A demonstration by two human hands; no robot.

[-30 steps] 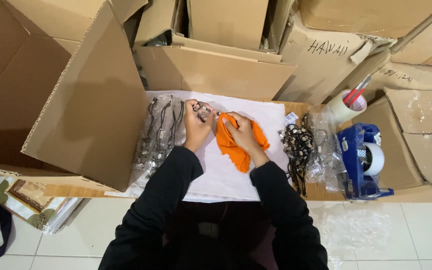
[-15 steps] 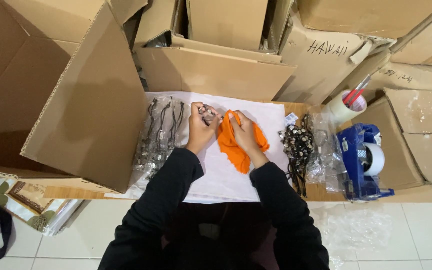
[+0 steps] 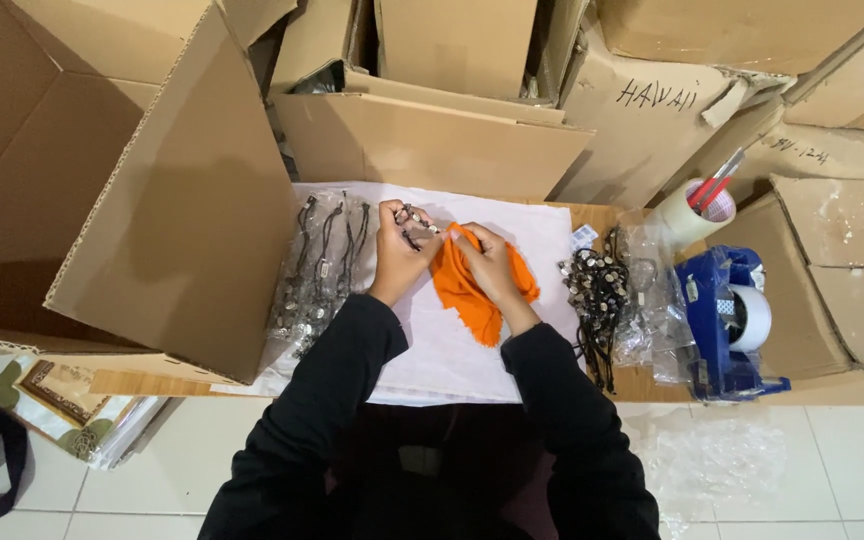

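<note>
Beaded bracelet (image 3: 414, 222) pinched in my left hand (image 3: 400, 258) grip; right hand (image 3: 485, 262) grip closed on orange cloth (image 3: 472, 290), mid worktop (image 3: 642, 385), white sheet (image 3: 452, 350) beneath.

This looks like a packing or stockroom corner of a small goods business. Stacked brown cardboard boxes (image 3: 422, 140) crowd a narrow wooden surface (image 3: 642, 385), where a blue tape dispenser (image 3: 727, 320) sits beside heaps of beaded trinkets in clear bags (image 3: 317, 270). Crumpled plastic wrap (image 3: 722, 465) lies on the white tiled floor (image 3: 832, 470).
</note>
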